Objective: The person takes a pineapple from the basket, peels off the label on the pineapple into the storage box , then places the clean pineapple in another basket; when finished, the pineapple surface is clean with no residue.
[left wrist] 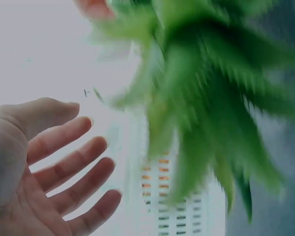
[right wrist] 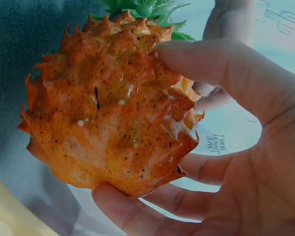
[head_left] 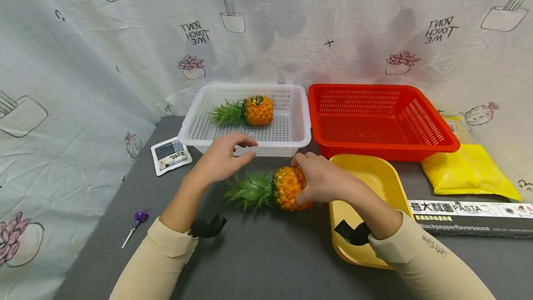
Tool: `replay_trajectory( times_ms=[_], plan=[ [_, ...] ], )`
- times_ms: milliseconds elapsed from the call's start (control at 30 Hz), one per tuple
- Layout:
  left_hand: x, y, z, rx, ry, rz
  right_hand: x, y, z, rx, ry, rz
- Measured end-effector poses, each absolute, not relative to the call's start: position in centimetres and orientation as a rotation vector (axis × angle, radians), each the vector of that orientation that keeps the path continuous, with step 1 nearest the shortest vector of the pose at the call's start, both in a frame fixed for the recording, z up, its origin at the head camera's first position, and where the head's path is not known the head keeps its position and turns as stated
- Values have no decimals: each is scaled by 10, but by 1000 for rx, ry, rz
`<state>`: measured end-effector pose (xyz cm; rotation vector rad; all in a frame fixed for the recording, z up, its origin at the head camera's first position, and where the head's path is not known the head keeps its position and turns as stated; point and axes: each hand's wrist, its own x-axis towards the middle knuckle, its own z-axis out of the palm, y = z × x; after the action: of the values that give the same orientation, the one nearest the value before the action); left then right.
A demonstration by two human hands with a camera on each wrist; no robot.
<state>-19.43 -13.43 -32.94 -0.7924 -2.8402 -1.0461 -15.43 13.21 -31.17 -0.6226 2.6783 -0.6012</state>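
My right hand (head_left: pixel 324 178) grips a small orange pineapple (head_left: pixel 288 188) by its body, the green leaf crown pointing left. In the right wrist view, thumb and fingers curl round the spiky fruit (right wrist: pixel 113 108). Just above and left of the crown, my left hand (head_left: pixel 222 157) holds nothing, its fingers relaxed and spread. The left wrist view shows that hand (left wrist: pixel 49 162) beside the blurred green leaves (left wrist: pixel 201 98), with a gap between them. A second pineapple (head_left: pixel 259 111), with a dark label, lies on its side in the white basket (head_left: pixel 297 140) behind.
A red basket (head_left: pixel 387 148) stands right of the white one. A yellow tray (head_left: pixel 374 170) lies under my right forearm. Farther right are a yellow bag (head_left: pixel 470 172) and a pasta box (head_left: pixel 470 219). A white packet (head_left: pixel 170 155) and a purple lollipop (head_left: pixel 140 216) lie left.
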Motion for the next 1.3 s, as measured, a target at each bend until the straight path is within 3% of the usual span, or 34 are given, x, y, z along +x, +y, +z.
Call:
replay_trajectory(
  times_ms=[600, 1300],
  plan=[
    [-215, -126, -325, -762, -2926, -691, -134, 169, -256, -667, 2681, -599],
    [-225, -129, -335, -773, -2898, -725, -170, 212, -212, -611, 2902, -515]
  ],
)
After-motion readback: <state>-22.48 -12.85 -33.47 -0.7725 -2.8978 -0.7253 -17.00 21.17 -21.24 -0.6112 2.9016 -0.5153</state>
